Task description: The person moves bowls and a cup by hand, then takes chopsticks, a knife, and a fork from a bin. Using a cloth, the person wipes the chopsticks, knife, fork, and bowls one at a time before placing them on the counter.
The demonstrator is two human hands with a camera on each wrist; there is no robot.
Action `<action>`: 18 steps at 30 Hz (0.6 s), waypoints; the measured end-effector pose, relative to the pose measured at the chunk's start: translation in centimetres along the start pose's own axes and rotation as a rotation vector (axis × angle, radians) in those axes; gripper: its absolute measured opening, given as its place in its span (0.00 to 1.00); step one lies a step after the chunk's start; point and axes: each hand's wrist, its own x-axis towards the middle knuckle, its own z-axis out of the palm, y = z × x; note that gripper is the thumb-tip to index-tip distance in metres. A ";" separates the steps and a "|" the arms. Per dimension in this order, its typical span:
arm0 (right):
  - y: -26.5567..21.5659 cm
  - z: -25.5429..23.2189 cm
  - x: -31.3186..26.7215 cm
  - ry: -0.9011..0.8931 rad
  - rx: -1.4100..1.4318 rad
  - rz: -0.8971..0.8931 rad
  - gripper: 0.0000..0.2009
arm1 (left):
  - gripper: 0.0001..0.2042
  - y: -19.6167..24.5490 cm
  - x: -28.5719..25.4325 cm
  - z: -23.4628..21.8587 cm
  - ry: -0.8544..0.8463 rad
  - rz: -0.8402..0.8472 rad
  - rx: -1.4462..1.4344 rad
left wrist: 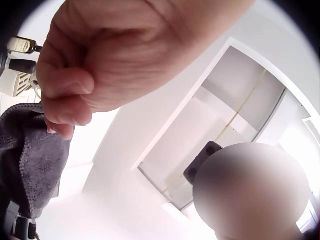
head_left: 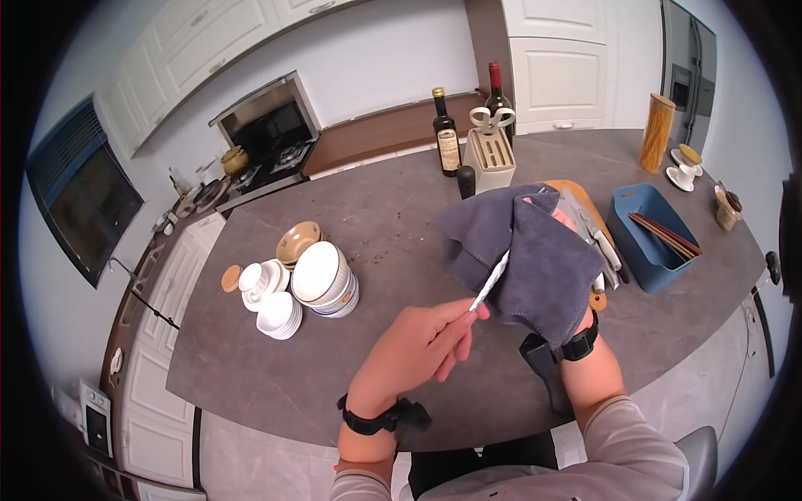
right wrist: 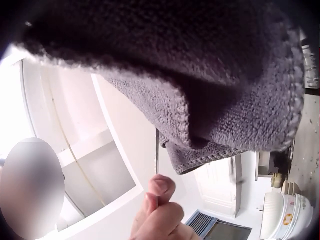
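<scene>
Left hand (head_left: 422, 346) pinches the near end of a slim, silvery, metallic-looking rod (head_left: 493, 281), pointing to one o'clock, into the soft grey rectangular fabric cloth (head_left: 547, 271) over the right hand (head_left: 563, 219) (its grip hidden, can't tell).

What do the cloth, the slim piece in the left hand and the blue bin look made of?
Cloth: soft, matte textile, probably microfibre or terry; short fuzzy pile, stitched edge. Slim piece: likely metal, from its silvery, bright-glinting surface. Blue bin: probably plastic, smooth and evenly coloured, though coated metal isn't ruled out.
</scene>
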 end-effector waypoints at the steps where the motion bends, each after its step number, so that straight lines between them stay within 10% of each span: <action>1: 0.2 -0.6 0.3 -0.068 0.029 0.040 0.08 | 0.11 0.2 -0.3 0.0 0.010 -0.025 -0.003; 10: 3.3 -1.1 1.5 -0.016 0.257 0.112 0.09 | 0.12 -3.9 -9.1 -1.5 0.384 -0.230 -0.116; 12: 4.1 -1.0 0.4 -0.236 -0.578 0.070 0.10 | 0.12 -4.9 -10.2 -0.6 0.519 -0.172 -0.195; 14: 8.4 -2.4 1.4 -0.783 -1.393 -0.342 0.14 | 0.12 -5.3 -10.2 0.5 0.676 -0.077 -0.300; 15: 6.8 -0.8 -0.6 -0.879 -1.418 -0.023 0.14 | 0.12 -5.6 -10.0 0.9 0.672 -0.080 -0.299; 18: 7.3 -1.0 -1.9 -0.894 -1.572 0.047 0.16 | 0.12 -6.2 -9.7 1.9 0.608 -0.073 -0.318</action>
